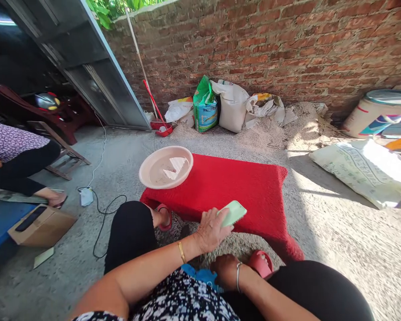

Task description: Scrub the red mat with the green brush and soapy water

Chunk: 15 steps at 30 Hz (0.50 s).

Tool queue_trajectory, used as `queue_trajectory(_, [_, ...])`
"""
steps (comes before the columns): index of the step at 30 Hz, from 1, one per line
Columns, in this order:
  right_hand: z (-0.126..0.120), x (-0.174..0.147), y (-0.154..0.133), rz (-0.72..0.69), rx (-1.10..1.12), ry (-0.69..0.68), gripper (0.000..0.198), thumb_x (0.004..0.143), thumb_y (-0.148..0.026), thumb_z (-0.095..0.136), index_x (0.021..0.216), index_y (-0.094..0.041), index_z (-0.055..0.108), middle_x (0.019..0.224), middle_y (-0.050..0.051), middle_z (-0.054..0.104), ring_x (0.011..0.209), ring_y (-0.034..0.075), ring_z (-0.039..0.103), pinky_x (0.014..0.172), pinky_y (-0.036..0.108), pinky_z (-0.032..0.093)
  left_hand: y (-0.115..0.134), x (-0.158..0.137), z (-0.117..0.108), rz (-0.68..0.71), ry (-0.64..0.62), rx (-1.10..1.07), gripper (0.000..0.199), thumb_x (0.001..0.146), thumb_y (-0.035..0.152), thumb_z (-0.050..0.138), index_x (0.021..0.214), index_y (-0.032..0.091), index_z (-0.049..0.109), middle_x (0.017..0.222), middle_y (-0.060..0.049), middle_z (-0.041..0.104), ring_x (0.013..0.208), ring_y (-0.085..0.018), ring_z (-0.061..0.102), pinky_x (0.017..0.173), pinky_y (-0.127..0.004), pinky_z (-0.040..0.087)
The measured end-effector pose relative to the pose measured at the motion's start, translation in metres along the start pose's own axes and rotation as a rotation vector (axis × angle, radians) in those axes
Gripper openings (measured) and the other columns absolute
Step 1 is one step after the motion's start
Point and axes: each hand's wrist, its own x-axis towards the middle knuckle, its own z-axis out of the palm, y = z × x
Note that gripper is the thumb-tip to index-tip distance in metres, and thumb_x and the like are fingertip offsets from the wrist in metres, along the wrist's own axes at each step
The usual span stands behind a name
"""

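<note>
My left hand (pixel 214 229), with a gold bracelet at the wrist, is closed around a light-green scrub brush (pixel 234 213). It holds the brush over the near edge of a bench or low table covered with red cloth (pixel 230 183). Down between my knees is my right hand (pixel 225 269), in shadow, with a silver bangle and curled fingers. Beside it lies a crumpled blue item (pixel 203 275); whether the fingers grip it is hidden. A pale pink basin (pixel 143 178) holding water stands at the left end of the red cloth.
Sacks (pixel 232 107) and spilled grain-like material (pixel 267 136) lie along the brick wall (pixel 254 49). Another sack (pixel 361 171) is on the right, near a bucket (pixel 370 116). At left are a cord (pixel 102 223), a cardboard box (pixel 43 227) and a seated person (pixel 16 160).
</note>
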Motion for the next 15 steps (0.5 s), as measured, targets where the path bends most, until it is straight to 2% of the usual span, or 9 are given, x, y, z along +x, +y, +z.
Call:
queue_trajectory(4, [-0.003, -0.001, 0.002, 0.063, -0.044, -0.020, 0.031, 0.079, -0.025, 0.065, 0.107, -0.016, 0.070, 0.104, 0.017, 0.070, 0.100, 0.031, 0.066, 0.080, 0.039, 0.051, -0.091, -0.041, -0.013, -0.367, 0.165, 0.166, 0.048, 0.095, 0.040, 0.037, 0.139, 0.023, 0.039, 0.109, -0.009, 0.058, 0.105, -0.025, 0.052, 0.092, -0.040, 0.041])
queue_trajectory(7, [-0.003, -0.005, 0.001, 0.076, -0.030, 0.005, 0.034, 0.078, -0.028, 0.066, 0.110, -0.017, 0.069, 0.108, 0.016, 0.069, 0.103, 0.030, 0.065, 0.084, 0.038, 0.050, -0.133, -0.064, -0.017, -0.589, 0.186, 0.226, 0.050, 0.094, 0.041, 0.038, 0.140, 0.022, 0.039, 0.110, -0.011, 0.058, 0.108, -0.027, 0.052, 0.089, -0.041, 0.043])
queue_trajectory(9, [-0.004, -0.007, 0.000, 0.073, -0.036, -0.002, 0.034, 0.078, -0.028, 0.067, 0.111, -0.018, 0.069, 0.108, 0.016, 0.069, 0.104, 0.030, 0.065, 0.085, 0.038, 0.049, -0.143, -0.069, -0.014, -0.694, 0.194, 0.205, 0.051, 0.094, 0.042, 0.037, 0.141, 0.022, 0.037, 0.111, -0.012, 0.058, 0.109, -0.028, 0.052, 0.086, -0.041, 0.044])
queue_trajectory(11, [-0.005, -0.008, -0.001, 0.069, -0.046, -0.011, 0.034, 0.078, -0.028, 0.067, 0.111, -0.018, 0.069, 0.108, 0.016, 0.069, 0.104, 0.030, 0.065, 0.085, 0.038, 0.050, -0.140, -0.068, -0.008, -0.721, 0.209, 0.171, 0.054, 0.093, 0.042, 0.038, 0.142, 0.020, 0.035, 0.109, -0.012, 0.058, 0.108, -0.028, 0.053, 0.087, -0.041, 0.045])
queue_trajectory(15, [-0.009, -0.008, -0.006, 0.059, -0.059, -0.033, 0.034, 0.078, -0.027, 0.066, 0.110, -0.017, 0.069, 0.107, 0.016, 0.070, 0.102, 0.031, 0.065, 0.083, 0.039, 0.051, -0.106, -0.056, 0.012, -0.601, 0.195, 0.111, 0.060, 0.091, 0.038, 0.044, 0.145, 0.017, 0.030, 0.108, -0.012, 0.056, 0.105, -0.026, 0.055, 0.091, -0.040, 0.044])
